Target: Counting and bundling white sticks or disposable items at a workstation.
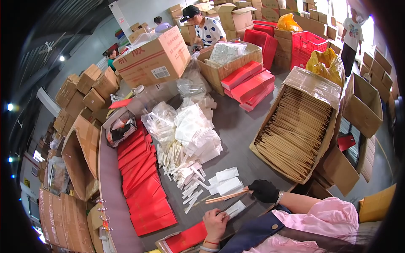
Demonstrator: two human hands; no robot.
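Note:
My right hand [265, 192], in a black glove, pinches the near end of a few wooden chopsticks [227, 197], which point left over the grey table. Left of it, my bare left hand [215, 225] is closed, its fingertips on the end of a flat white packet [235, 209]. Beneath that hand lies a red paper sleeve [185, 238] in a shallow cardboard holder at the table's near edge. Just beyond the chopsticks rest several loose white packets [225, 181]. A large carton of wooden chopsticks [295, 130] stands to the right.
Red sleeves [145, 185] overlap along the table's left side, beside a small basket [120, 130]. White packets and paper strips [190, 135] are heaped mid-table. Red bundles [249, 84] and open cartons [230, 65] sit at the far end. A co-worker [206, 31] is across the table.

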